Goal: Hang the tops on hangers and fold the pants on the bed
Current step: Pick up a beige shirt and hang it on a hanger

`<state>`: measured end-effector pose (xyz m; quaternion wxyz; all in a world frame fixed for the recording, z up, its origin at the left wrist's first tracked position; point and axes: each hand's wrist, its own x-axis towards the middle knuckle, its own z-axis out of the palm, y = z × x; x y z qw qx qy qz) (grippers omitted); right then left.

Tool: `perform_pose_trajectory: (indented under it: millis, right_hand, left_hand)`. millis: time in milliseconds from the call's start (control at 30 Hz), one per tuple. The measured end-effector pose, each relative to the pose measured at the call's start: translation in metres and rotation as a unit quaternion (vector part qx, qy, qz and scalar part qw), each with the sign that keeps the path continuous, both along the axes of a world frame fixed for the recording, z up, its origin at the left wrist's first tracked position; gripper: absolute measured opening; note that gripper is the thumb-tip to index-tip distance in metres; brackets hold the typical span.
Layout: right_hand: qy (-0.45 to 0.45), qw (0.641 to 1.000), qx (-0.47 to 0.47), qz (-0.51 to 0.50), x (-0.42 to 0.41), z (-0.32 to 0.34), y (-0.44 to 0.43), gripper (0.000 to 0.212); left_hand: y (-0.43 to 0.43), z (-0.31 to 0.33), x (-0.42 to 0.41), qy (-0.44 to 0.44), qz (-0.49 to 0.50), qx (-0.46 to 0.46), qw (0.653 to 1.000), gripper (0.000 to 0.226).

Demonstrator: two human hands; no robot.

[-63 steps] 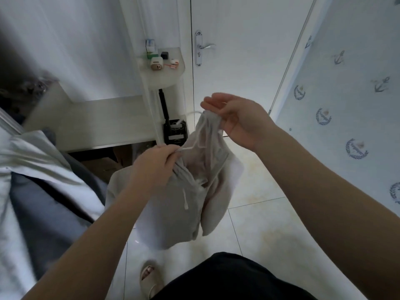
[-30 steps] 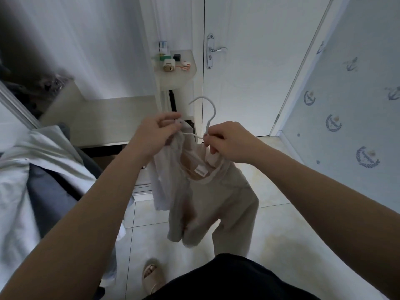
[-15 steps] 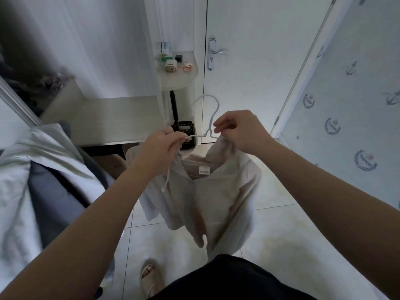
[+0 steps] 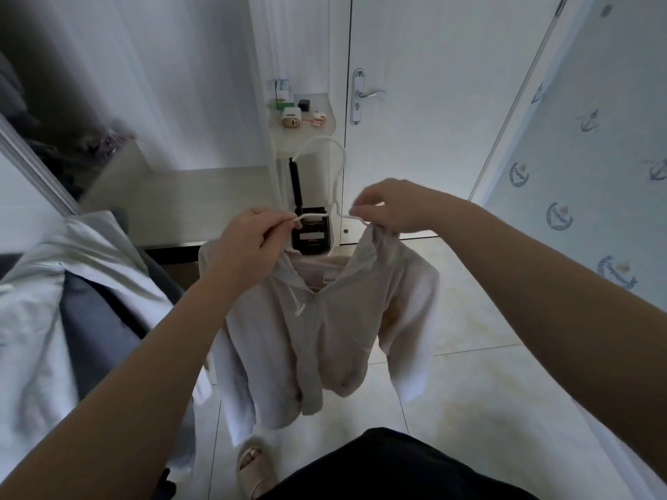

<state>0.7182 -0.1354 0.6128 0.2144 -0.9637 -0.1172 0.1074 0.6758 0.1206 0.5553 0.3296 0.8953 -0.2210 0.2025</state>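
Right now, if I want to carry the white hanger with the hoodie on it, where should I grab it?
Probably the white hanger by its hook, coming from above. The hook sticks up bare between the left hand and the right hand, while the hoodie covers the hanger's arms below. Hold it under the hook's curve and the hoodie should hang straight.

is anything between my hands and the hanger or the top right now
Nothing visible does. The left hand pinches one end of the white hanger, the right hand holds the other end at the collar of the beige top, which hangs free above the floor.
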Motion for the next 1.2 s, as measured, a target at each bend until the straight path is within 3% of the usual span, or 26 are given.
perform_pose_trajectory:
  millis: [33, 67, 133, 233, 333, 467, 767, 900, 1033, 1100, 1167, 1200]
  right_hand:
    - [-0.044, 0.998, -0.054, -0.009, -0.001, -0.002, -0.004, 0.036]
    - [-0.099, 0.994, -0.04, -0.03, -0.004, -0.005, -0.01, 0.037]
    - [-0.169, 0.983, 0.076, -0.018, -0.017, -0.017, -0.019, 0.026]
    - [-0.147, 0.978, 0.145, 0.036, -0.033, -0.046, -0.027, 0.013]
    - [-0.194, 0.964, 0.179, -0.016, -0.035, -0.065, -0.028, 0.006]
    - [-0.236, 0.947, 0.217, -0.031, -0.04, -0.069, -0.028, 0.02]
    - [-0.168, 0.948, 0.264, -0.056, -0.046, -0.066, -0.035, 0.02]
    - [-0.135, 0.962, 0.235, -0.019, -0.053, -0.068, -0.037, 0.022]
    - [-0.139, 0.941, 0.304, -0.041, -0.061, -0.072, -0.035, 0.028]
    - [-0.151, 0.928, 0.337, -0.048, -0.06, -0.068, -0.032, 0.029]
    - [-0.153, 0.92, 0.358, -0.052, -0.06, -0.065, -0.033, 0.027]
    - [-0.151, 0.917, 0.366, -0.056, -0.06, -0.066, -0.034, 0.026]
  left_hand:
    - [0.004, 0.001, 0.001, 0.0, 0.01, -0.005, 1.0, 0.019]
    - [0.009, 0.001, 0.002, 0.0, 0.017, -0.012, 1.0, 0.019]
    - [0.019, 0.001, 0.004, 0.004, 0.03, -0.028, 0.999, 0.02]
    - [0.025, -0.001, 0.006, 0.012, 0.041, -0.04, 0.998, 0.019]
    - [0.023, -0.001, 0.009, 0.008, 0.04, -0.031, 0.999, 0.019]
    - [0.018, -0.003, 0.011, -0.007, 0.037, -0.02, 0.999, 0.02]
    - [0.01, 0.008, 0.016, 0.016, 0.027, -0.108, 0.994, 0.027]
    - [0.016, 0.039, 0.026, 0.011, 0.089, -0.26, 0.961, 0.03]
    - [0.018, 0.061, 0.04, 0.066, 0.077, -0.345, 0.933, 0.019]
    - [0.017, 0.065, 0.048, 0.125, 0.047, -0.234, 0.963, 0.013]
    - [0.02, 0.059, 0.051, 0.112, 0.064, -0.006, 0.992, 0.025]
    - [0.021, 0.054, 0.05, 0.093, 0.071, 0.059, 0.991, 0.035]
